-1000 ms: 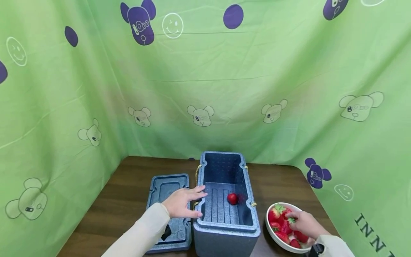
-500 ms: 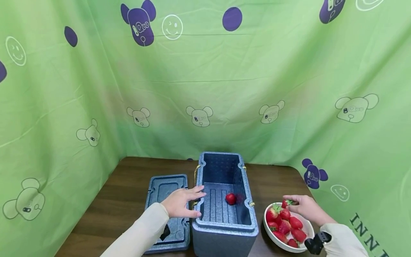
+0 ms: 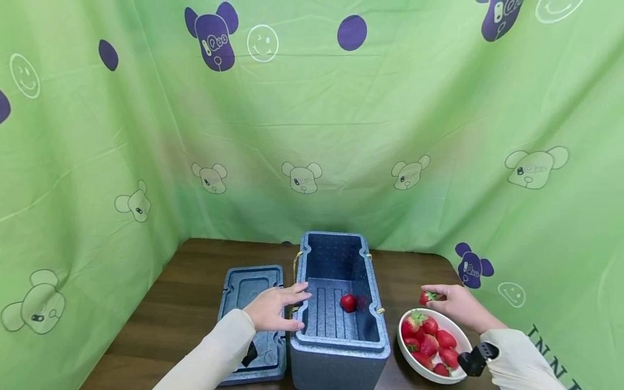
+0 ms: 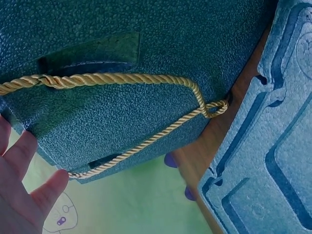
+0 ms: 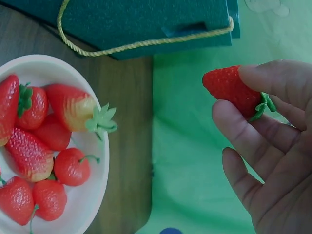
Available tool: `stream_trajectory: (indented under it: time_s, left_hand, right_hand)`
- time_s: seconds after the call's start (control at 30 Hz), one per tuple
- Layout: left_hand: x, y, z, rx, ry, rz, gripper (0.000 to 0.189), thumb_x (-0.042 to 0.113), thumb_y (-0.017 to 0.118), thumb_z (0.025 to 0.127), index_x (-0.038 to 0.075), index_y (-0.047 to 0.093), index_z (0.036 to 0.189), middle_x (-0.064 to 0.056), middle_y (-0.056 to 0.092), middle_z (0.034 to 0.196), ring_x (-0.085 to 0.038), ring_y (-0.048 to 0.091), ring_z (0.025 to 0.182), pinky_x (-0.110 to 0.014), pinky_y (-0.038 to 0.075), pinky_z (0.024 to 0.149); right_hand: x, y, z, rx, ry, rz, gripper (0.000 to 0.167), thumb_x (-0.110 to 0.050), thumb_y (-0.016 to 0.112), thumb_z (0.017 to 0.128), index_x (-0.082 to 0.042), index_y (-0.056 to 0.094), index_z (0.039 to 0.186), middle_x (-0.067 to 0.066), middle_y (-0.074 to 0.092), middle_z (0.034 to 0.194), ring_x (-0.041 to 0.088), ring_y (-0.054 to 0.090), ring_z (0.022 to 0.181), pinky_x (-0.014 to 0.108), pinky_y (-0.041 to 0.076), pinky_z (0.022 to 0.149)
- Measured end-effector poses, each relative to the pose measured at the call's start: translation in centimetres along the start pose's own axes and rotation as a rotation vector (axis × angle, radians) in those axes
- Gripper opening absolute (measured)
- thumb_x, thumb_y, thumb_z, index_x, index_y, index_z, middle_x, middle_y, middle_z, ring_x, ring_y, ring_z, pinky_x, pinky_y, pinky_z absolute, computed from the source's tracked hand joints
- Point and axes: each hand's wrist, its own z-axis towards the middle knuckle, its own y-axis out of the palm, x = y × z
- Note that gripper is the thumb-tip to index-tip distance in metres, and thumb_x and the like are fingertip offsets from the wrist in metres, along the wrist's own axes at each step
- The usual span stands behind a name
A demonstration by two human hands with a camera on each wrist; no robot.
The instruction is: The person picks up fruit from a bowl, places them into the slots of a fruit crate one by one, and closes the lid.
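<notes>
Red cone-shaped strawberry (image 5: 225, 87), finely dimpled and green-leafed at its broad end, was pinched in my right hand (image 3: 462, 306) near the round white bowl (image 5: 95, 195); my left hand (image 3: 273, 309), fingers spread, lay at the rectangular blue foam box (image 3: 338, 368).

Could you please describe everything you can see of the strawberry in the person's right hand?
The strawberry is red, its surface dimpled with paler specks, narrowing to a blunt tip, with a green leafy cap at the other end; whether it is real or artificial I cannot tell. The right hand pinches it between thumb and fingers, cap toward the palm. It is held in the air, apart from the white bowl.
</notes>
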Motion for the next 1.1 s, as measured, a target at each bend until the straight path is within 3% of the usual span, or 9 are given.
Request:
stream_trajectory:
  time_s: [0.4,1.1]
  left_hand:
    - [-0.2,0.5,0.3,0.013,0.012,-0.016,0.063,0.046,0.058,0.089,0.015,0.048,0.143,-0.001,0.034,0.152,-0.022,0.039,0.135,-0.046,0.034,0.107]
    - [0.0,0.1,-0.1,0.004,-0.001,-0.004,0.063,0.047,0.057,0.09,0.016,0.047,0.143,-0.001,0.033,0.153,-0.021,0.038,0.136,-0.049,0.032,0.108]
  right_hand:
    - [-2.1,0.6,1.3,-0.019,-0.007,-0.001,0.038,-0.01,0.068,0.083,0.008,0.064,0.116,0.003,0.068,0.079,0.013,0.057,0.07,0.024,0.047,0.059]
    - [-6.0,-0.1,3.2,-0.077,-0.205,-0.107,0.033,-0.005,0.067,0.08,0.004,0.067,0.111,0.002,0.068,0.087,0.008,0.056,0.073,0.026,0.05,0.065]
